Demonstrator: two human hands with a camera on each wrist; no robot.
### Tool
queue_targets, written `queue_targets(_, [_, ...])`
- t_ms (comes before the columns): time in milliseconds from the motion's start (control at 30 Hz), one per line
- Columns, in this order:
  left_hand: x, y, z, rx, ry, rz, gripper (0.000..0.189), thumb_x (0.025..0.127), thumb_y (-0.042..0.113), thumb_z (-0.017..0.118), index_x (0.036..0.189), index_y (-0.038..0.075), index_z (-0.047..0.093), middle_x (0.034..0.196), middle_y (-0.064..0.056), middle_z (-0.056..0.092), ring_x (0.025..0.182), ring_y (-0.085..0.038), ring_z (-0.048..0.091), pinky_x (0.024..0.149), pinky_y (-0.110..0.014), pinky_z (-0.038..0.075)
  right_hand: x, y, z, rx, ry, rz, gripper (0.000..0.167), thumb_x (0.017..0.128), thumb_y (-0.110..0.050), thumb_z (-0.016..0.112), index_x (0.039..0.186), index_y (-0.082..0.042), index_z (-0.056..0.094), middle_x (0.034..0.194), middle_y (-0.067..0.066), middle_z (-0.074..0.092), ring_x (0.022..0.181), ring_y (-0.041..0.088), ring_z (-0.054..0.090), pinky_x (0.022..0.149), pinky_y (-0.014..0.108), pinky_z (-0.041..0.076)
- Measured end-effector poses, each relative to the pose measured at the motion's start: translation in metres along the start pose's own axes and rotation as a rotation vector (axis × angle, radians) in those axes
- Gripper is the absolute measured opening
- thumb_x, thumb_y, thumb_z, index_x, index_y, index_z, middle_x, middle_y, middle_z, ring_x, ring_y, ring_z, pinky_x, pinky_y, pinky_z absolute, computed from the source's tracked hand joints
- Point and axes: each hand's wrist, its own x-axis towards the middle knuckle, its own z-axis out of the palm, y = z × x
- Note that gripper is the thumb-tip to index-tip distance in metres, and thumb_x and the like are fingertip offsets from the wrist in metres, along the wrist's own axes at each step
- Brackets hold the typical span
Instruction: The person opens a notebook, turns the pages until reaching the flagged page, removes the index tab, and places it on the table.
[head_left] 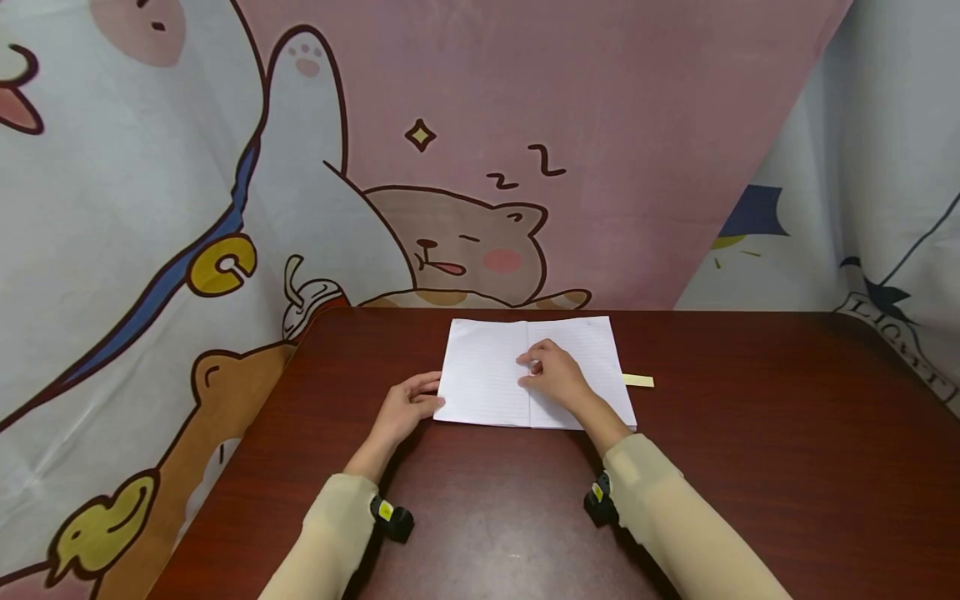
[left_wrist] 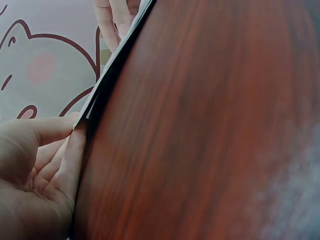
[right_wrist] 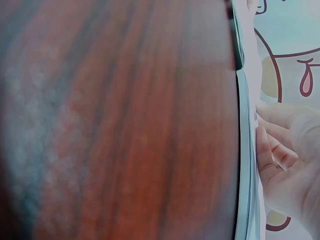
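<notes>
An open notebook (head_left: 483, 367) with ruled white pages lies on the table, its spine running through the middle. At its left edge my left hand (head_left: 406, 408) pinches the pages and cover between thumb and fingers; the left wrist view shows the fingertips (left_wrist: 76, 131) meeting at that edge. My right hand (head_left: 557, 377) is over the inner part of the right page, its bent fingers touching the paper near the spine. Thumb and forefinger stand apart there with nothing visible between them. A pale yellow strip (head_left: 638, 381) sticks out from the notebook's right side.
The dark red-brown wooden table (head_left: 765, 467) extends around the notebook on every side. Behind it and along the left hangs a cloth with cartoon animals (head_left: 465, 242). Each wrist carries a small black camera (head_left: 392, 520).
</notes>
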Motion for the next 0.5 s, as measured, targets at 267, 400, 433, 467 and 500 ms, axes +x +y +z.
queue_targets(267, [-0.0001,0.0012,0.0001,0.007,0.009,-0.008,0.046,0.089,-0.001,0.070,0.134,0.003,0.061,0.128,-0.023,0.066,0.105,-0.026,0.069,0.075,-0.021,0.054,-0.0008,0.0008,-0.0008,0.033,0.010,0.004,0.031,0.083,-0.010,0.078,0.112,0.000,0.073,0.114,0.016,0.062,0.093,0.024,0.064,0.084,0.038,0.051])
queue_targets(400, [0.0018,-0.0009,0.0005,0.002,0.020,-0.014,0.046,0.088,-0.002,0.069,0.133,0.004,0.062,0.127,-0.022,0.067,0.103,-0.026,0.069,0.076,-0.023,0.055,-0.0024,0.0010,-0.0030,0.071,0.017,0.007,0.029,0.084,-0.009,0.077,0.112,0.000,0.073,0.112,0.016,0.064,0.093,0.025,0.064,0.084,0.037,0.051])
queue_targets(433, [0.0021,-0.0012,0.0006,0.000,0.023,-0.015,0.045,0.088,-0.002,0.069,0.133,0.004,0.062,0.126,-0.021,0.067,0.103,-0.025,0.069,0.076,-0.023,0.055,-0.0027,0.0013,-0.0036,0.079,0.018,0.006,0.029,0.084,-0.009,0.077,0.111,0.000,0.073,0.112,0.017,0.064,0.094,0.025,0.065,0.084,0.037,0.051])
queue_targets(467, [0.0023,-0.0015,0.0006,-0.003,0.025,-0.017,0.045,0.088,-0.003,0.070,0.132,0.004,0.063,0.126,-0.021,0.067,0.102,-0.025,0.069,0.076,-0.024,0.055,-0.0031,0.0012,-0.0044,0.087,0.018,0.008,0.029,0.084,-0.009,0.077,0.111,0.000,0.073,0.112,0.017,0.064,0.094,0.026,0.065,0.084,0.037,0.051])
queue_targets(500, [0.0024,-0.0017,0.0007,0.000,0.026,-0.012,0.045,0.088,-0.003,0.069,0.132,0.004,0.063,0.126,-0.021,0.067,0.102,-0.024,0.069,0.076,-0.025,0.056,-0.0029,0.0014,-0.0048,0.093,0.017,0.005,0.028,0.085,-0.009,0.077,0.111,0.000,0.073,0.111,0.017,0.065,0.094,0.026,0.065,0.083,0.037,0.051])
